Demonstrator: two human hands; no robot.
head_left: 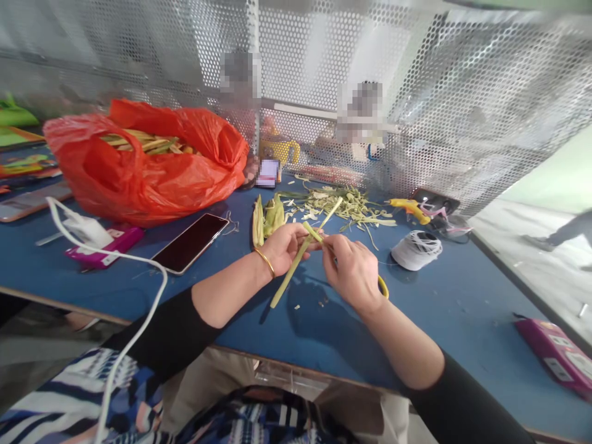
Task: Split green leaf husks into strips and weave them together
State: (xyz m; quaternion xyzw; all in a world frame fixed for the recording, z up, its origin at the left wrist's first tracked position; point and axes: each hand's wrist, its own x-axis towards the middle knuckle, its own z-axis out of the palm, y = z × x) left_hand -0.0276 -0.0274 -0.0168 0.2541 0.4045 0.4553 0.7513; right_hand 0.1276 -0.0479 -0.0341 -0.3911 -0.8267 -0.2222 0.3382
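My left hand [287, 245], with a gold bangle at the wrist, holds a long pale green strip [292, 273] that runs diagonally between my hands. A shorter green piece [313, 231] crosses the strip near its middle, and my right hand [352, 268] pinches the end of that piece. A yellow ring-shaped handle [383, 287] shows beside my right palm; the rest of it is hidden. Beyond my hands lie folded green husks [274, 216] and a pile of thin green shreds [345, 205].
A red plastic bag [185, 179] of strips stands at the left, near a dark phone [192, 243] and a white cable [161, 290]. White thread [417, 250], a yellow tool [409, 208] and glasses [451, 225] lie right. A perforated metal screen [319, 68] stands behind; people are beyond it.
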